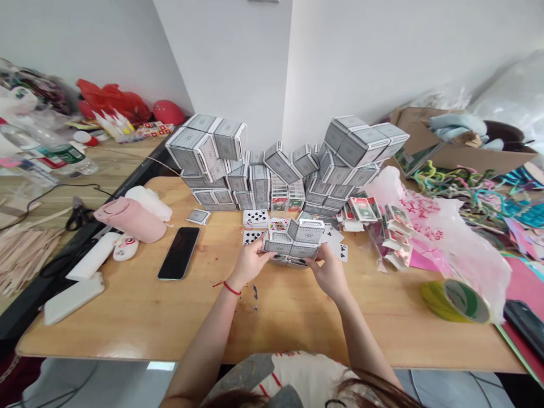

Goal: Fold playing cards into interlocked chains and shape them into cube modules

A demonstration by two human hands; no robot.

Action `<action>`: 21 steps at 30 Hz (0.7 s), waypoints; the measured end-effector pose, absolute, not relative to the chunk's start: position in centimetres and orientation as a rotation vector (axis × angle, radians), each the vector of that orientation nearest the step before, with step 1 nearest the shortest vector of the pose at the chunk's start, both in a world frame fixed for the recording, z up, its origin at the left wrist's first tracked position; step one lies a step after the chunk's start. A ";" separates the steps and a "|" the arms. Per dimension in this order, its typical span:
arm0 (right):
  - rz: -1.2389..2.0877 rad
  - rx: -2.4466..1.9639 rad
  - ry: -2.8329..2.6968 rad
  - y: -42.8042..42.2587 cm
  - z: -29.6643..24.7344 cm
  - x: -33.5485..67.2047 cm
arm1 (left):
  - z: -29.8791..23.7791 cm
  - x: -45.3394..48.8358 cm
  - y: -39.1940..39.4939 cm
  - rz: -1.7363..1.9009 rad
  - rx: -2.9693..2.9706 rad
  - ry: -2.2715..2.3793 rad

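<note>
Both of my hands grip a small structure of folded playing cards with grey backs, low over the table. My left hand pinches its left end, and my right hand holds the right end. Behind it, a larger construction of card boxes stands in a left stack and a right stack, joined by a lower middle part. Loose playing cards lie face up in front of that, partly hidden by the piece in my hands.
A phone, a pink roll and a flat grey card piece lie to the left. Right of the cards are red-green card packets, a plastic bag and yellow tape. A cardboard box stands farther back.
</note>
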State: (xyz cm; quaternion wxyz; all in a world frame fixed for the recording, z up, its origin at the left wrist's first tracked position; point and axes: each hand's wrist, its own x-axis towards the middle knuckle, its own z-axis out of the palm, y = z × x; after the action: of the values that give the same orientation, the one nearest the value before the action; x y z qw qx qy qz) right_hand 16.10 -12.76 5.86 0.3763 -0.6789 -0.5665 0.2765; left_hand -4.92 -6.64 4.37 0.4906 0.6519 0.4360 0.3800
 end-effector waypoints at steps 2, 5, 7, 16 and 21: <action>0.717 -1.742 -1.445 -12.8 5.9 16.3 | 4.4 -4.8 -6.7 0.919 1.578 1.076; 0.718 -1.757 -1.445 -13.0 6.1 16.4 | 4.4 -4.6 -6.8 0.909 1.574 1.088; 0.728 -1.764 -1.443 -13.1 6.3 16.5 | 4.3 -4.5 -6.8 0.893 1.585 1.091; 0.766 -1.747 -1.453 -12.9 5.7 16.7 | 4.4 -4.8 -7.0 0.923 1.709 1.154; 0.759 -1.757 -1.455 -12.9 5.6 16.8 | 4.5 -4.8 -7.2 0.897 1.688 1.147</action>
State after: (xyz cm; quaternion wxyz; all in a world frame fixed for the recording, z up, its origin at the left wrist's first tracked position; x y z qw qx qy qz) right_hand 16.83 -12.91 5.59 0.3604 -0.6818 -0.5644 0.2945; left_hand -4.84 -7.16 4.48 0.4404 0.6799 0.4617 0.3614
